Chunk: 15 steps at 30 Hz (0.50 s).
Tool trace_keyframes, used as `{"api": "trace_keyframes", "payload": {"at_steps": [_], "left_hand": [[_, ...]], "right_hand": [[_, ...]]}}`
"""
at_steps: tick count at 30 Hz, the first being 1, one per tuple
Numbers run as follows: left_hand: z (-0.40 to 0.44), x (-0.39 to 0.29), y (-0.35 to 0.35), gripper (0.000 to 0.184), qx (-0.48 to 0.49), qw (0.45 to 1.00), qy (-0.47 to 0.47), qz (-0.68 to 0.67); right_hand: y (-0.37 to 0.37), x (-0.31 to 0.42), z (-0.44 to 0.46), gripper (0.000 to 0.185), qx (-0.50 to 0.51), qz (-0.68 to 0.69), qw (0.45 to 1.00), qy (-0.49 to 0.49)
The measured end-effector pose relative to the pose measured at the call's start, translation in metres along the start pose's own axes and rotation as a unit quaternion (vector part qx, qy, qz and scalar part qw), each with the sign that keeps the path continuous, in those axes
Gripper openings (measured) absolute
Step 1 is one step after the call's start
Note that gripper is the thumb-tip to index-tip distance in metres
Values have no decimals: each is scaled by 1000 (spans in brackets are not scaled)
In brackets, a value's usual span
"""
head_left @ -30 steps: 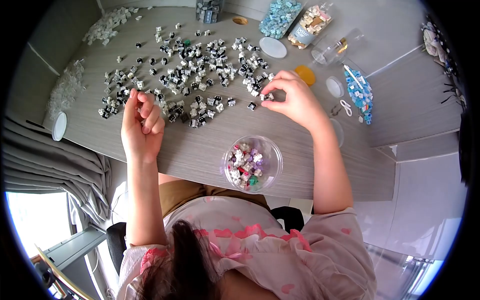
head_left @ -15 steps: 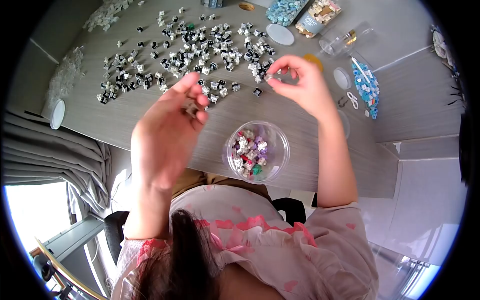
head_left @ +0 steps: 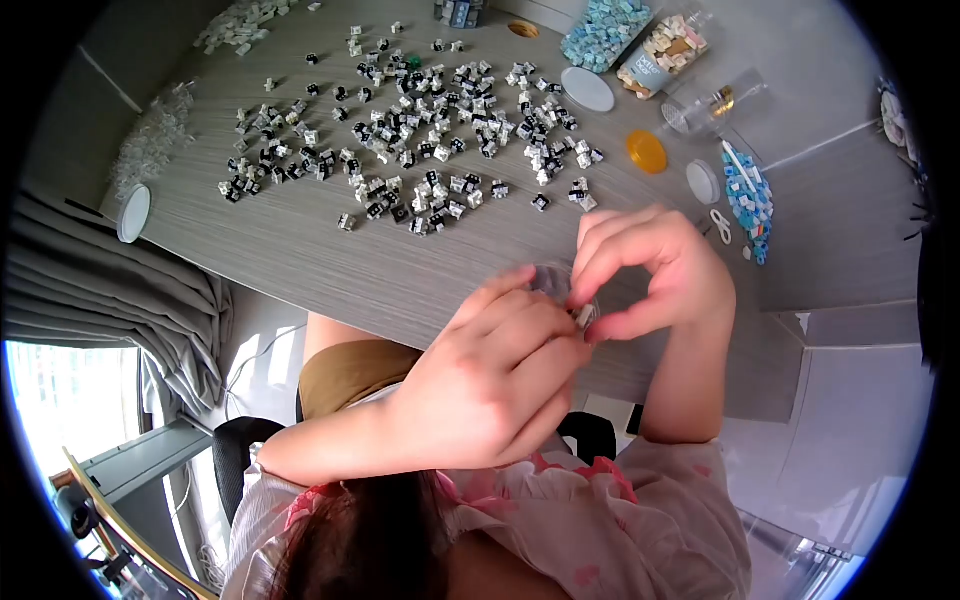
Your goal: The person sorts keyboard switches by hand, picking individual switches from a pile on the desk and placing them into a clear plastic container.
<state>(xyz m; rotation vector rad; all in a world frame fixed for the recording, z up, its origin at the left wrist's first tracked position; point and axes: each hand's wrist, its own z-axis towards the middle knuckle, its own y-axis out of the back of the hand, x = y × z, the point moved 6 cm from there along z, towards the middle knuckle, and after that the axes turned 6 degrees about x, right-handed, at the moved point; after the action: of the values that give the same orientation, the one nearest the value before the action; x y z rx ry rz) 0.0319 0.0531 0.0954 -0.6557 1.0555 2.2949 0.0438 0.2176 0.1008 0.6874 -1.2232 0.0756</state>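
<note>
My left hand point(head_left: 505, 365) is turned with its back to me, fingers curled over the clear plastic tub point(head_left: 550, 282); whatever lies inside its grasp is hidden. Beside it, my right hand point(head_left: 665, 270) pinches a small pale keyboard switch point(head_left: 583, 316) between thumb and fingertips, close to the left fingers. Most of the tub and its contents are covered by my hands. Past them, many black-and-white keyboard switches point(head_left: 430, 130) lie scattered in loose clusters on the grey desk point(head_left: 330, 255).
Clear pieces point(head_left: 155, 140) and a white lid point(head_left: 134, 213) lie at left. An orange lid point(head_left: 646, 151), white lids, a jar of beige keycaps point(head_left: 665, 52), a jar of blue keycaps point(head_left: 604, 32), an empty clear jar point(head_left: 705, 105) and blue keycaps point(head_left: 750, 205) are at right.
My left hand has moved right and down, turning from palm up to palm down over the tub. My right hand has come down and toward the left hand. The view has shifted slightly.
</note>
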Motion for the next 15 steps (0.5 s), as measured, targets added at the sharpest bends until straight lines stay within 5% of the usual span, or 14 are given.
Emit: {"api": "trace_keyframes", "payload": {"at_steps": [4,10,15], "left_hand": [[-19,7,22,17,-105,994,-36,-6],[-61,64,40,16,-151,971,132,131],[-72,111,62,14,-205,918,243,237]], "right_hand": [[-3,2,5,19,10,-9,1000,-19],[16,-56,17,13,-190,24,963,-187],[5,-74,78,17,-111,-116,978,-132]]}}
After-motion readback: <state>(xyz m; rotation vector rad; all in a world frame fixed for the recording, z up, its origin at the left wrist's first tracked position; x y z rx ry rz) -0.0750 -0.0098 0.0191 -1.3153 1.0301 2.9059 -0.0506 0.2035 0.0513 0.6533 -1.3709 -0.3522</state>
